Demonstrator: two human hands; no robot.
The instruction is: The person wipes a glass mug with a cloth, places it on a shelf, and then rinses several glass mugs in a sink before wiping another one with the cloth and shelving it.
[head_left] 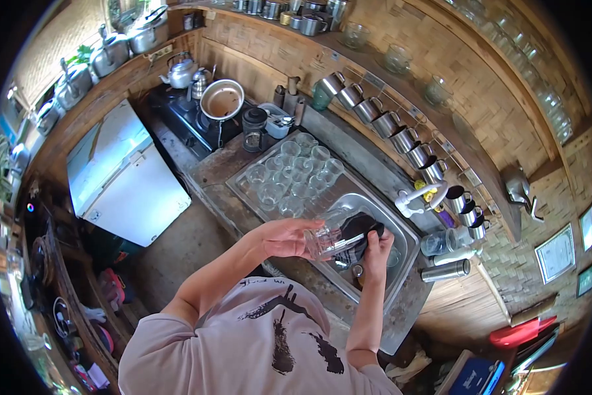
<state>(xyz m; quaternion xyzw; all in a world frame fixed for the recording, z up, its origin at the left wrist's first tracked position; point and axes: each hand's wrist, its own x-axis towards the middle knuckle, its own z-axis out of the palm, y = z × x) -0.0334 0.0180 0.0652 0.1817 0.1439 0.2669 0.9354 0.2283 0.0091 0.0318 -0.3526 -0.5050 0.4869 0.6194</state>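
Glass [323,242] sideways in L hand [286,237], R hand [377,253] pinching cloth [360,227].

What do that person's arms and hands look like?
Both arms are bare below the short sleeves of a pale grey T-shirt with black print. The left hand and right hand wear no gloves, and no watch or bracelet shows.

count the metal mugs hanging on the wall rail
10 metal mugs in one slanting row on the rail: seven left of the white tap, three right of it; another may be hidden there.
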